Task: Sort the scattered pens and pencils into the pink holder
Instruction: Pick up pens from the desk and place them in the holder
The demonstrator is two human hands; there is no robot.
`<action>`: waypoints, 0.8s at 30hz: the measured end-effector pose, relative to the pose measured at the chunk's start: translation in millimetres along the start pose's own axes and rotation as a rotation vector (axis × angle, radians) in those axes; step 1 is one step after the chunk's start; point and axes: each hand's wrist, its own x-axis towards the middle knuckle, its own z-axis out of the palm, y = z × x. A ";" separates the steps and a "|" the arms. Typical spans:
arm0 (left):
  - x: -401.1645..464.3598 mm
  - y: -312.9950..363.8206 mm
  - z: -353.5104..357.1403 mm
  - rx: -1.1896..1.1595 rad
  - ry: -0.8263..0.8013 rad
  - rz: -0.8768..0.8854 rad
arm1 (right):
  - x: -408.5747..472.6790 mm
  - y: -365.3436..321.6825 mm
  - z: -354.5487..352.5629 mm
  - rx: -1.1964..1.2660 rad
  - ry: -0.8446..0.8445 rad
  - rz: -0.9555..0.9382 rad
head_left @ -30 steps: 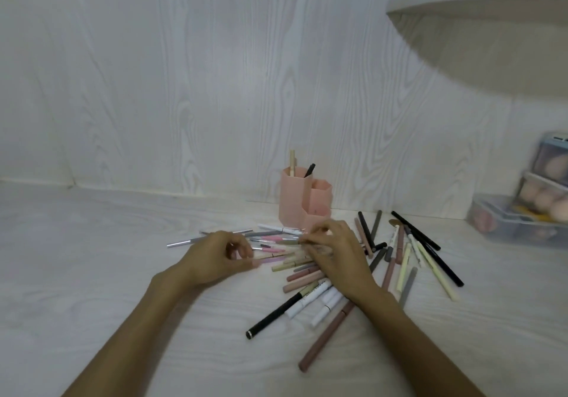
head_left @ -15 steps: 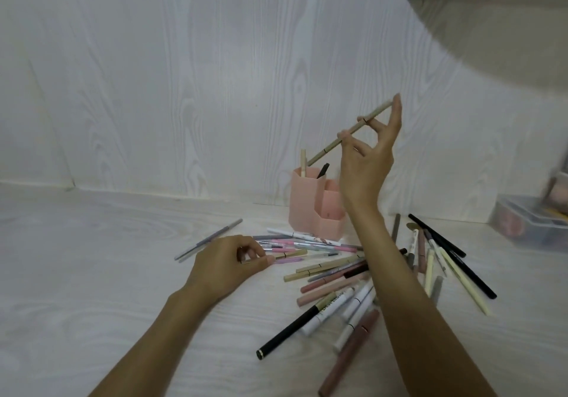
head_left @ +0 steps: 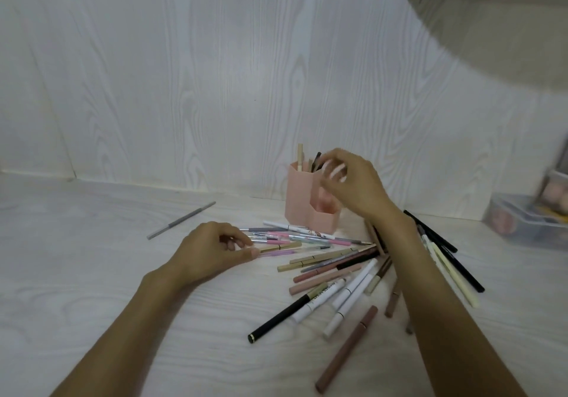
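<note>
The pink holder (head_left: pixel 299 200) stands by the back wall with a beige pencil (head_left: pixel 299 157) and a dark pen (head_left: pixel 316 160) sticking out of its tall section. My right hand (head_left: pixel 353 187) hovers blurred just above and in front of it, fingers loosely apart, with nothing visible in them. On the table, my left hand (head_left: pixel 212 252) pinches the end of a pink pen (head_left: pixel 278 252) at the left edge of the scattered pile of pens and pencils (head_left: pixel 338 269). My right forearm covers part of the pile.
A grey pencil (head_left: pixel 181 220) lies alone to the left. A black pen (head_left: pixel 276 319) and a brown pen (head_left: pixel 347 353) lie nearest me. Clear plastic boxes (head_left: pixel 528 224) sit at the right edge, under a white shelf (head_left: pixel 491 12).
My right hand picked a beige pencil from the pile, lifted it high, then came down to the holder's top; the pencil no longer shows in it. My left hand stayed on the pink pen.
</note>
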 end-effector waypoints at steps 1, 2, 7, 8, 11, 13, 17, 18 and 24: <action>-0.6 -1.0 -4.2 0.027 -0.011 -0.014 | -4.4 0.0 -6.2 0.005 -0.197 0.048; -0.8 -1.9 -8.2 0.041 -0.038 -0.027 | -9.7 1.2 -9.5 -0.052 -0.422 0.091; -1.7 -3.8 -21.8 -0.043 -0.188 -0.019 | -26.3 19.1 3.8 -0.235 -0.841 0.171; -1.9 -5.4 -24.5 -0.061 -0.193 -0.020 | -26.6 21.0 6.8 -0.238 -0.818 0.177; -2.9 -13.4 -29.8 -0.101 -0.195 -0.045 | -26.0 26.2 12.5 -0.229 -0.804 0.168; -2.8 -14.2 -29.9 -0.141 -0.163 -0.060 | -25.5 27.4 14.7 -0.232 -0.840 0.159; -2.4 5.2 -30.7 -0.413 0.098 -0.072 | -25.1 28.9 17.4 -0.215 -0.869 0.165; -2.1 14.2 -31.9 -0.488 0.207 -0.066 | -25.5 29.7 17.8 -0.205 -0.863 0.167; 33.1 92.4 -47.8 -0.684 0.791 0.174 | -25.7 35.5 18.6 -0.120 -0.834 0.141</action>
